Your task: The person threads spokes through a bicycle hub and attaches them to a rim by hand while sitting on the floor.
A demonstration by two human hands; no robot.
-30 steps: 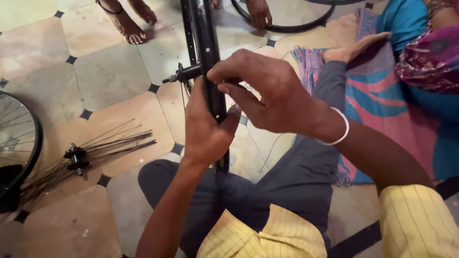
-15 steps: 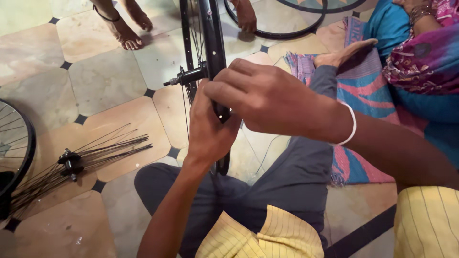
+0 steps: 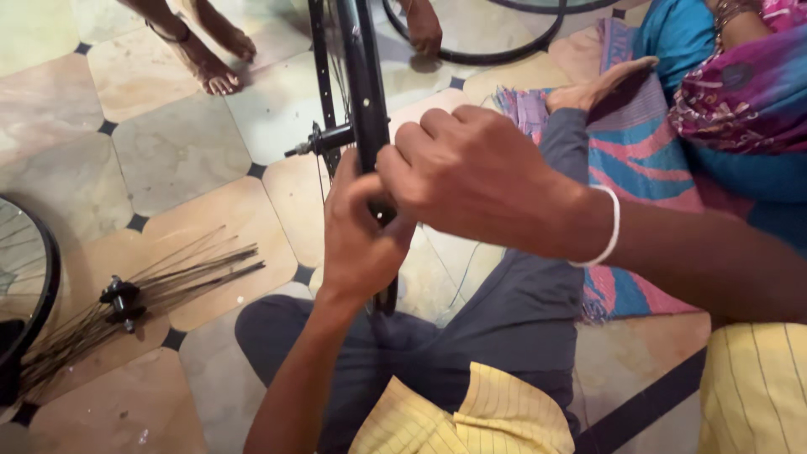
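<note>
Both hands have closed in on the rim point(image 3: 363, 101): left hand point(image 3: 357, 240) grips it below the axle point(image 3: 324, 141); right hand point(image 3: 471, 172) fingers pinch it.

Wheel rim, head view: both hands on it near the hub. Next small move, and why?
Probably a slight turn of the black rim to bring the next stretch under the fingers. The left hand grips it from below, the right hand closes over it from the side, and the rim stands upright between the knees, its hub axle free. What the fingers pinch is hidden.
</note>
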